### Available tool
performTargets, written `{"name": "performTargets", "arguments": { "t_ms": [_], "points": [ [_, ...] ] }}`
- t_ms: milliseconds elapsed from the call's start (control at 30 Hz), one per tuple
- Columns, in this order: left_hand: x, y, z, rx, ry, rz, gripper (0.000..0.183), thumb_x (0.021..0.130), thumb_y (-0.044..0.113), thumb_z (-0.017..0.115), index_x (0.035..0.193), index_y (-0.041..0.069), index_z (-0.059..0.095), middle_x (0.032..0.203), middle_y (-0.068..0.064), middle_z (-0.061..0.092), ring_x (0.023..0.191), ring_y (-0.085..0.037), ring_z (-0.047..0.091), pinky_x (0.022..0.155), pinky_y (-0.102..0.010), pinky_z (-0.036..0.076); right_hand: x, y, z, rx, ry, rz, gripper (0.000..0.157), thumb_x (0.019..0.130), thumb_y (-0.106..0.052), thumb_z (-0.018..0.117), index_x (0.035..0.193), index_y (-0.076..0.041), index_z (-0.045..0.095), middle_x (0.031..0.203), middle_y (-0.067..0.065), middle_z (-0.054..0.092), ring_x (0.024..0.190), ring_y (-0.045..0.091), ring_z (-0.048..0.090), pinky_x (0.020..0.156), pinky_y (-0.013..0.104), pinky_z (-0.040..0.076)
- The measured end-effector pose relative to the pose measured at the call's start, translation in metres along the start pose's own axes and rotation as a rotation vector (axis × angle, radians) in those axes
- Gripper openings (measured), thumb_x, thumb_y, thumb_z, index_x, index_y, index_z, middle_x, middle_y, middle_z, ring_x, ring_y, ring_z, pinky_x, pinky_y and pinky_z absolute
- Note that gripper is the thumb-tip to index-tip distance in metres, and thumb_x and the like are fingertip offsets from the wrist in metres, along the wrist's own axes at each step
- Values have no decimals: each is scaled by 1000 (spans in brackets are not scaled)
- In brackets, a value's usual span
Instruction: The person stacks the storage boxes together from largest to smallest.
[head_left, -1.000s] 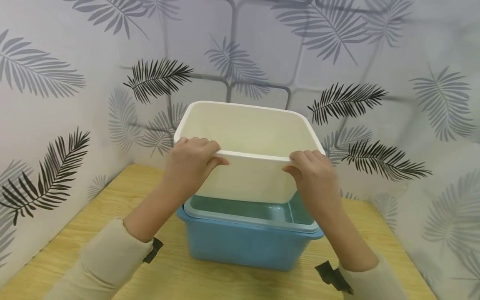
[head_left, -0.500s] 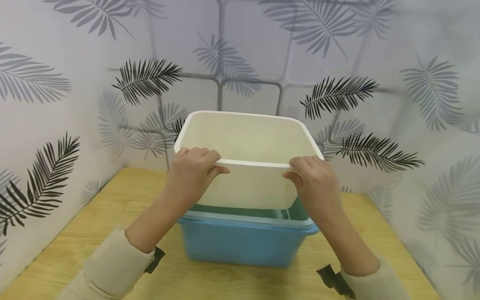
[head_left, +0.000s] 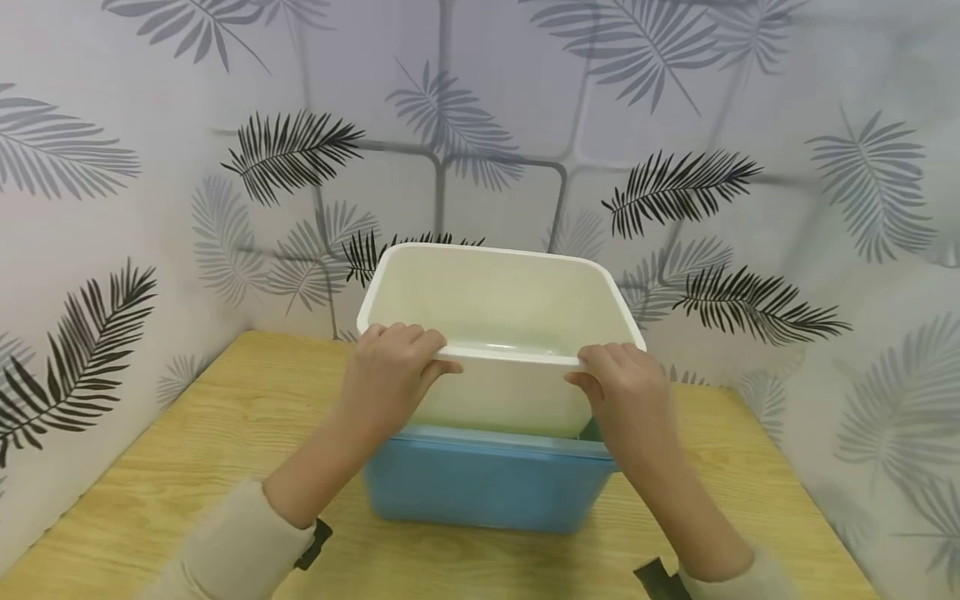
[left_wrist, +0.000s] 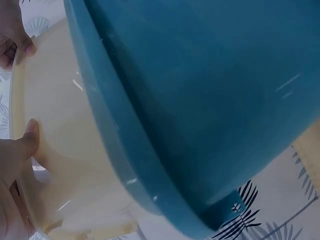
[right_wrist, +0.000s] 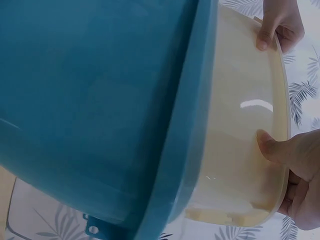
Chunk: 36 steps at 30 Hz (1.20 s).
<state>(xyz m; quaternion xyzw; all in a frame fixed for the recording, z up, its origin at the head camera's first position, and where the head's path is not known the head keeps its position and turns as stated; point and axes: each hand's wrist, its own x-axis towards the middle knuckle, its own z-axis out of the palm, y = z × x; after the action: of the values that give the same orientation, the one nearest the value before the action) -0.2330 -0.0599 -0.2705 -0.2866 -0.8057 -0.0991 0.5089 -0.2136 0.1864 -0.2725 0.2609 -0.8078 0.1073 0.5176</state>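
A cream-white plastic basin [head_left: 502,396] is partly lowered into a blue basin [head_left: 487,487], its rim standing well above the blue one. My left hand [head_left: 393,367] grips the near rim at the left, fingers over the edge and thumb on the outer wall. At the right end of that rim, my right hand [head_left: 626,379] holds on the same way. A pale blue-green basin [head_left: 502,439] is nested inside the blue one; only its rim and a bit of inner wall show. Both wrist views show the cream wall rising past the blue rim [right_wrist: 187,115].
The basins stand on a wood-grain table [head_left: 247,417]. A white wall covering [head_left: 495,100] with grey and black leaf prints closes off the back and both sides.
Both hands have moved down with the cream-white basin, which now sits deeper in the nested basins and hides more of the blue-green inside. The head view has shifted slightly.
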Motion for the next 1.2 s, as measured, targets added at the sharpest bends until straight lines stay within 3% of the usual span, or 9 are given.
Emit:
{"name": "performTargets", "arguments": {
  "t_ms": [200,300,433,767,867,1033,1200],
  "points": [
    [-13,3,9,1,25,15,30,64,36,74,73,9,62,64,1,63,53,-17,53,52,-26,35,-13,-2,5,-7,10,-3,25,64,-14,75,78,-1,58,67,9,63,61,26,55,54,35,43],
    [-18,4,13,-3,15,14,30,65,36,73,72,9,61,62,0,61,52,-16,51,52,-25,34,-18,-1,7,-9,12,-3,25,76,-25,66,78,-1,58,68,8,62,61,25,55,55,34,44],
    [-23,5,16,-5,12,8,30,65,35,74,71,9,61,61,0,61,52,-16,51,51,-25,33,-24,-1,10,-11,17,-4,37,86,-36,48,78,-1,58,67,7,61,61,25,54,56,34,43],
    [-31,6,22,-22,19,-2,30,65,34,75,71,9,60,61,0,60,53,-16,51,51,-25,32,-31,-2,15,-14,25,-7,39,86,-38,45,78,-2,58,67,7,61,61,24,54,55,34,42],
    [-33,6,23,-28,15,-4,29,66,34,75,71,9,60,61,0,60,52,-16,51,50,-25,31,-34,-3,16,-7,26,-4,37,84,-37,48,78,-2,57,67,6,60,61,24,53,56,34,42],
    [-36,7,25,-32,21,-4,29,65,33,75,71,9,61,60,0,60,52,-16,52,49,-24,30,-36,-4,17,-3,11,0,25,70,-24,66,78,-3,57,68,6,60,63,24,54,58,34,43],
    [-39,7,27,-36,24,-11,28,64,33,76,71,10,61,60,0,61,51,-15,52,49,-24,30,-38,-4,18,-14,9,2,26,63,-17,72,77,-3,57,67,5,60,63,23,55,59,34,44]
  ]
}}
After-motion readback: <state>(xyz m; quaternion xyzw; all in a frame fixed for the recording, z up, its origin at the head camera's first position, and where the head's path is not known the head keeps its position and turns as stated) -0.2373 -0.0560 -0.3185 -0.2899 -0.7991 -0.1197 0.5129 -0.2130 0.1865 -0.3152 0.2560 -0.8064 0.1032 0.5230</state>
